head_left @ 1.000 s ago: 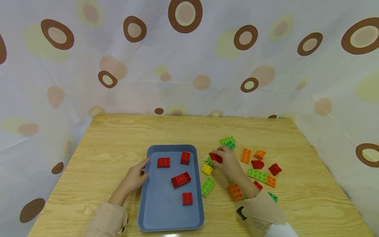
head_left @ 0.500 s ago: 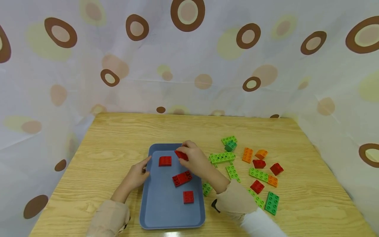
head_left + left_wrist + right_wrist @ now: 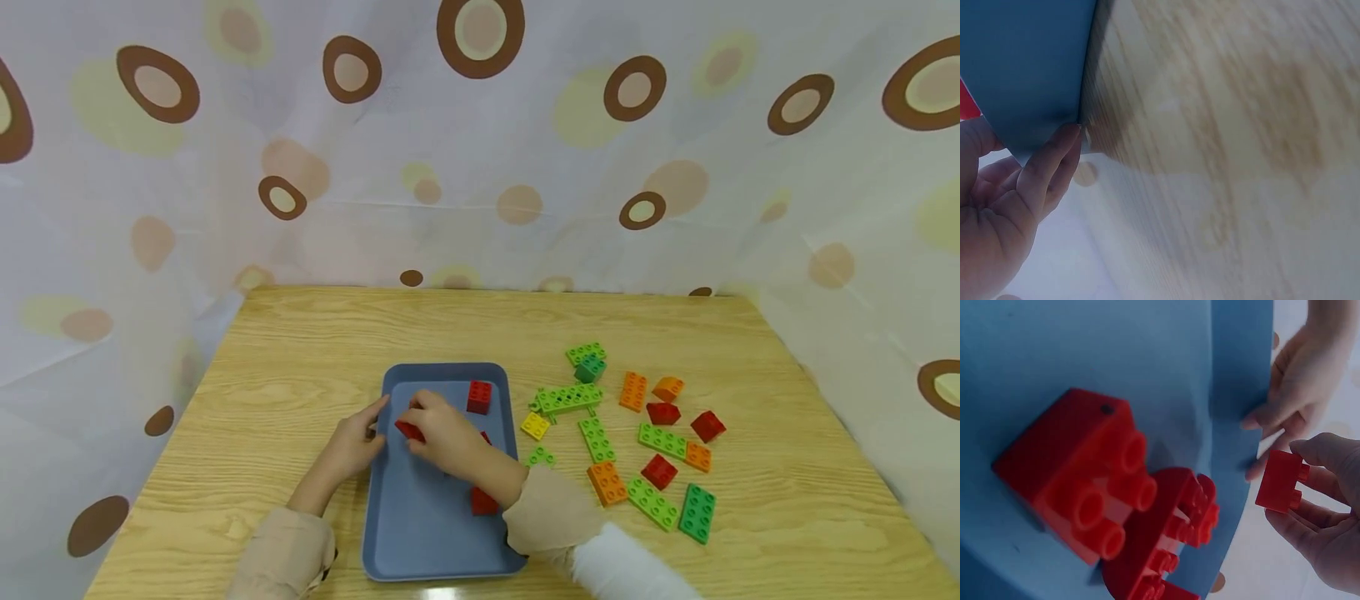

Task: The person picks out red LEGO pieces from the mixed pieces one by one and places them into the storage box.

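My left hand (image 3: 348, 450) grips the left rim of the blue-grey tray (image 3: 420, 546), its fingers along the outer wall (image 3: 1047, 81). Over the tray's left part, my right hand (image 3: 453, 437) pinches a red toy brick (image 3: 408, 430) between thumb and fingers; its studs face the palm in the right wrist view (image 3: 1282, 481). Inside the tray, one red brick (image 3: 479, 397) sits in the far right corner and another (image 3: 483, 502) lies partly under my forearm. Close to the right wrist camera are a red brick (image 3: 1060, 462) and a curved red one (image 3: 1147, 531).
Loose bricks are spread right of the tray: a light green plate (image 3: 566, 398), a yellow brick (image 3: 535, 426), an orange brick (image 3: 607, 483), a dark green plate (image 3: 697, 512) and red bricks, one a red brick (image 3: 659, 472). A patterned cloth (image 3: 517, 250) stands behind the wooden table (image 3: 315, 333).
My right hand has carried the red brick leftward from the loose bricks, across the tray's right rim, to the tray's left part. The left hand has stayed on the tray's rim.
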Demonstrator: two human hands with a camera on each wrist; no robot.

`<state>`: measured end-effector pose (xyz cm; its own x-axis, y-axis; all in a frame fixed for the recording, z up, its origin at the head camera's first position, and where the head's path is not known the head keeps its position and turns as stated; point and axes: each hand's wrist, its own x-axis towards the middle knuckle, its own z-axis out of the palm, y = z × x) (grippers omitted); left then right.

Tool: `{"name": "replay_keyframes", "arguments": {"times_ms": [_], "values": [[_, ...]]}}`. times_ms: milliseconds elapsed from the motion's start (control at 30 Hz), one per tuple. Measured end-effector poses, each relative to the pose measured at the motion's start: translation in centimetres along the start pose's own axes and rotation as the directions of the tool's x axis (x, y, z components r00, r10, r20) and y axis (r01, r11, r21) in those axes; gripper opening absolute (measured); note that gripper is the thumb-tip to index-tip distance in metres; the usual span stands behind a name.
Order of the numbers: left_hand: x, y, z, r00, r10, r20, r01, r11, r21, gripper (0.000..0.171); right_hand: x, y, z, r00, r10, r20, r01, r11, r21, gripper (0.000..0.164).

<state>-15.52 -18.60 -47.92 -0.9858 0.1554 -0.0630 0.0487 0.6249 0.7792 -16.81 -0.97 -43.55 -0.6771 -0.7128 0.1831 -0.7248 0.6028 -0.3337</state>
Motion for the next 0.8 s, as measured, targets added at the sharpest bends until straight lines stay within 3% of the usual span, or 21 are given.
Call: {"name": "replay_keyframes", "arguments": {"times_ms": [367,800], "values": [[0.2,0.0,0.1,1.0,0.016,-0.002,-0.016,1.0,-0.015,0.059,0.7,-0.3,2.3,0.988,0.041,0.148,-0.031,0.997,-0.069,0.014],[-0.1,-0.1,0.0,1.0,-0.001,0.009,0.001,1.0,-0.019,0.059,0.6,-0.1,3.9,0.994,-0.01,0.107,0.013,1.0,-0.021,0.012]]}}
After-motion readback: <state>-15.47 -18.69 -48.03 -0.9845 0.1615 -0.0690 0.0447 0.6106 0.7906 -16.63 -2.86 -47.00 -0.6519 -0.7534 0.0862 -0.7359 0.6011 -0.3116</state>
